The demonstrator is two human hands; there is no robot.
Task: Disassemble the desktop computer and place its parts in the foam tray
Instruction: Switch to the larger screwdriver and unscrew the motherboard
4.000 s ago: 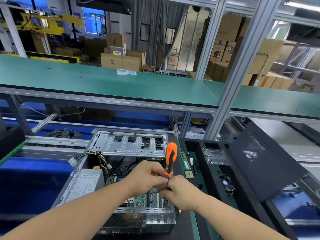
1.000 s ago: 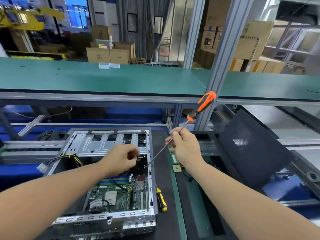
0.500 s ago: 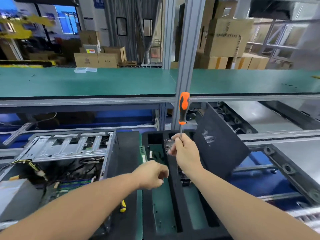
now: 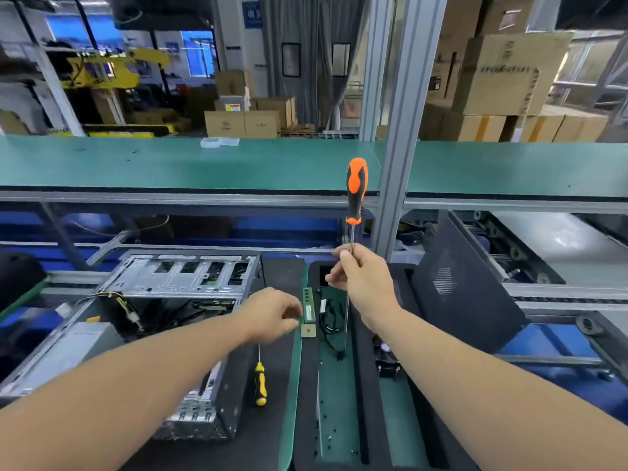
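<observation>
From my remote seat, the right hand (image 4: 365, 287) pinches the orange screwdriver (image 4: 355, 192) by its shaft, handle up, over the foam tray (image 4: 307, 385). The left hand (image 4: 272, 314), above the computer case (image 4: 163, 300) a second ago, now reaches the tray's left edge, fingers curled near a memory stick (image 4: 308, 304); its hold is unclear.

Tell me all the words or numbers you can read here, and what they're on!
None can be read.
Blue wall sign: white characters, too blurred.
Cardboard boxes: dark print, too blurred.
Box sticker: too small.
Memory stick label: too small.
</observation>
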